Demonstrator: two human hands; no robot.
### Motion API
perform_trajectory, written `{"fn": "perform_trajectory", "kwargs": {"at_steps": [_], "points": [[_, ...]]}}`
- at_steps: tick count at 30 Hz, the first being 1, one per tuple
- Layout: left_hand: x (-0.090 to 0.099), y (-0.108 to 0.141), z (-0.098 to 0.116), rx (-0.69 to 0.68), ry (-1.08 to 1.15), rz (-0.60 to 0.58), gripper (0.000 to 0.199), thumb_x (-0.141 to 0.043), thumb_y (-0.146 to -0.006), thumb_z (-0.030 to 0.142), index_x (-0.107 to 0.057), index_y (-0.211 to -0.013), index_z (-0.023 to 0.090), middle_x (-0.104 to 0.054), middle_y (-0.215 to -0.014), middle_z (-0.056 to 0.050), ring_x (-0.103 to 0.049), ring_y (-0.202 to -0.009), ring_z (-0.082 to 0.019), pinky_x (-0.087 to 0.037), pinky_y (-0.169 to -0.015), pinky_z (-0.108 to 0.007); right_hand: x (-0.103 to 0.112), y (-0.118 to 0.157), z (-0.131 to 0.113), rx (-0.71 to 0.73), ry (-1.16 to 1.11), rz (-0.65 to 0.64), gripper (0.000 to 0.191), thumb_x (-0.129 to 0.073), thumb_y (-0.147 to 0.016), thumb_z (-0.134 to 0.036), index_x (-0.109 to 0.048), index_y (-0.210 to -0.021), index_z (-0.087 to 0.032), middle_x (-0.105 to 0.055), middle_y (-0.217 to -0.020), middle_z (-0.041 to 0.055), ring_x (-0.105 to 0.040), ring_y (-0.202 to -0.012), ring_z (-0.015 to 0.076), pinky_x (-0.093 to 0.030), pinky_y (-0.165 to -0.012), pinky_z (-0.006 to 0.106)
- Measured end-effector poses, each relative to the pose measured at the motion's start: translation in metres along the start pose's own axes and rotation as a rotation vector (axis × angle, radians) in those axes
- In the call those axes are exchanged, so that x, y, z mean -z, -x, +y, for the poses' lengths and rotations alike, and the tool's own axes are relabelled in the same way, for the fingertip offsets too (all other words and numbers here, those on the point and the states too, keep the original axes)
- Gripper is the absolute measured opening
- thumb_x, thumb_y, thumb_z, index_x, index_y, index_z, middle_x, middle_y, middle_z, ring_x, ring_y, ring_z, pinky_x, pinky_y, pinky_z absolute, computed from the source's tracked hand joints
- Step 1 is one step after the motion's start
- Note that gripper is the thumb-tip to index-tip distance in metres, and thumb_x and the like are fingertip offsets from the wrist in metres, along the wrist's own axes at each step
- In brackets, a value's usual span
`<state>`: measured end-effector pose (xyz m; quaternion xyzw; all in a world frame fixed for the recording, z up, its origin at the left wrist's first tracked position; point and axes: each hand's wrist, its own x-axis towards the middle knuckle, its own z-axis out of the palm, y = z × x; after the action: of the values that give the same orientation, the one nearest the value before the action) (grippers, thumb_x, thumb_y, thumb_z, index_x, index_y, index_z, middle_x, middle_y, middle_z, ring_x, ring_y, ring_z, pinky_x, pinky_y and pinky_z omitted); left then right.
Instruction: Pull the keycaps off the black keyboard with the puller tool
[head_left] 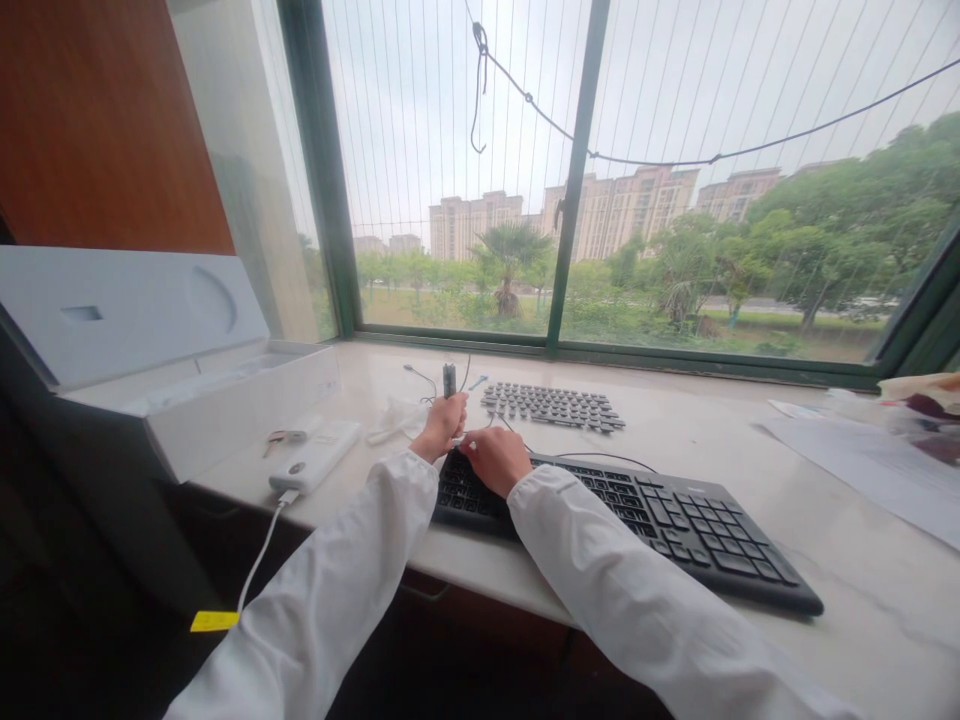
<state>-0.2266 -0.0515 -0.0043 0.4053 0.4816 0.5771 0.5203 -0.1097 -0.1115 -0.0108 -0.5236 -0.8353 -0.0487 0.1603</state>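
My left hand (442,425) is curled tight around a small dark tool (449,380), which stands upright out of the top of the fist; I can't make out what kind of tool it is, only that a thin cable (424,377) trails off behind it. The upright hold keeps the tip free above the keys. My right hand (495,458) lies knuckles up on the far left end of the keyboard (675,520), fingers bent down onto the top rows; I cannot tell whether they pinch a keycap or just press there, since the fingertips are hidden under the hand. Resting it there pins that end of the board, I'd judge.

The keyboard sits slantwise on the table (862,600), its near edge almost at the lip, so both arms reach it with little stretch. Just beyond the hands lies a set of loose keycaps (553,405), laid out in rows like a keyboard, well within reach yet clear of the board itself.

To the left, a white power bank (315,455) lies near the edge, its white cable (259,560) hanging down off the table. Behind it an open white box (225,400) stands with its lid up. Papers (862,465) lie at the far right, well apart from the hands.
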Motion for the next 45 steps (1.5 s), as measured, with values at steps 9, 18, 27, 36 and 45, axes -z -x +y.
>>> {"fn": "perform_trajectory", "kwargs": {"at_steps": [9, 18, 27, 36, 45], "points": [[-0.004, 0.003, -0.002, -0.042, -0.012, 0.080, 0.030, -0.055, -0.076, 0.028, -0.032, -0.057, 0.020, -0.025, -0.041, 0.009, -0.018, -0.030, -0.003, -0.010, -0.032, -0.020, 0.001, 0.001, 0.000, 0.030, 0.013, 0.019, 0.030, -0.042, -0.091, -0.033, -0.070, -0.099, -0.028, -0.071, -0.092, 0.0064, -0.065, -0.085, 0.0209, -0.042, -0.069, 0.029], [0.003, -0.003, -0.001, 0.024, 0.021, -0.033, 0.030, -0.054, -0.076, 0.025, -0.029, -0.059, 0.021, -0.022, -0.043, 0.010, -0.015, -0.032, -0.003, -0.009, -0.033, -0.019, 0.004, 0.001, -0.002, 0.014, 0.000, -0.020, 0.029, -0.043, -0.091, -0.030, -0.070, -0.099, -0.028, -0.071, -0.095, 0.0056, -0.065, -0.089, 0.0200, -0.042, -0.072, 0.029], [-0.003, -0.001, 0.000, 0.006, -0.007, 0.031, 0.028, -0.055, -0.076, 0.025, -0.032, -0.060, 0.021, -0.025, -0.041, 0.010, -0.017, -0.030, -0.003, -0.010, -0.032, -0.019, 0.003, 0.001, -0.002, 0.021, 0.007, -0.017, 0.030, -0.042, -0.090, -0.028, -0.071, -0.097, -0.027, -0.070, -0.093, 0.0071, -0.065, -0.087, 0.0200, -0.042, -0.072, 0.029], [-0.007, 0.003, -0.009, -0.118, -0.020, 0.205, 0.024, -0.052, -0.075, 0.026, -0.035, -0.058, 0.021, -0.031, -0.038, 0.007, -0.025, -0.031, -0.006, -0.014, -0.034, -0.023, 0.005, 0.001, -0.003, 0.004, 0.030, -0.029, 0.032, -0.041, -0.092, -0.032, -0.071, -0.101, -0.025, -0.070, -0.094, 0.0095, -0.065, -0.088, 0.0214, -0.043, -0.072, 0.029], [-0.006, 0.006, -0.010, -0.146, 0.033, 0.269, 0.023, -0.049, -0.074, 0.029, -0.034, -0.059, 0.022, -0.032, -0.039, 0.006, -0.025, -0.032, -0.007, -0.014, -0.035, -0.024, 0.006, 0.001, -0.002, 0.005, 0.012, -0.023, 0.032, -0.040, -0.092, -0.031, -0.071, -0.101, -0.027, -0.070, -0.094, 0.0087, -0.065, -0.090, 0.0213, -0.043, -0.073, 0.030]]}}
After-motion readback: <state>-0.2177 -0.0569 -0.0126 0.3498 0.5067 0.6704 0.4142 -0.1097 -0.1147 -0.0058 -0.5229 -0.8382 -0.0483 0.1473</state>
